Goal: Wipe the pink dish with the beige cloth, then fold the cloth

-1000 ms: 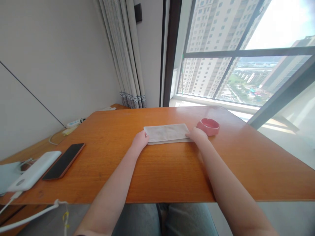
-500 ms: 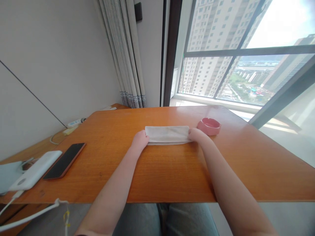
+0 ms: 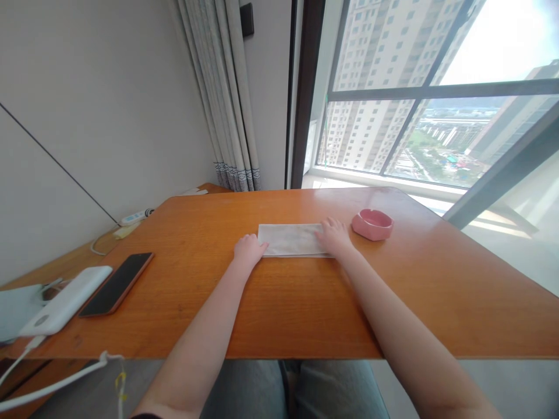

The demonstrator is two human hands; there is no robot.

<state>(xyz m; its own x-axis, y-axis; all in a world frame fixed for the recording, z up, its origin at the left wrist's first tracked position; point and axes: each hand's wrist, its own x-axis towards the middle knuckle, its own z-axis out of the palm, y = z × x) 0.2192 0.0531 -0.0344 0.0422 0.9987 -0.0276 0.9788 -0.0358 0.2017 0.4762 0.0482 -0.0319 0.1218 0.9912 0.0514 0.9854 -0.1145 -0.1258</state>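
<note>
Shifted inward since earlier, the right hand [image 3: 335, 237] is laid on the right end of the cloth [image 3: 288, 240], fingers apart. Its left edge is touched by the left hand [image 3: 250, 250]; whether those fingers are clamped cannot be told. The cloth is spread on the table [image 3: 288, 308], near the bowl [image 3: 372, 229].

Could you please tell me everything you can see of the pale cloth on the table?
The pale cloth is off-white and plain, and looks like soft fabric. It lies flat on the wooden table as a long, narrow rectangle running from side to side. A line along its near edge suggests folded layers. The left hand touches its left end by the near corner; the right hand rests, spread open, over its right end, partly hiding it.
</note>
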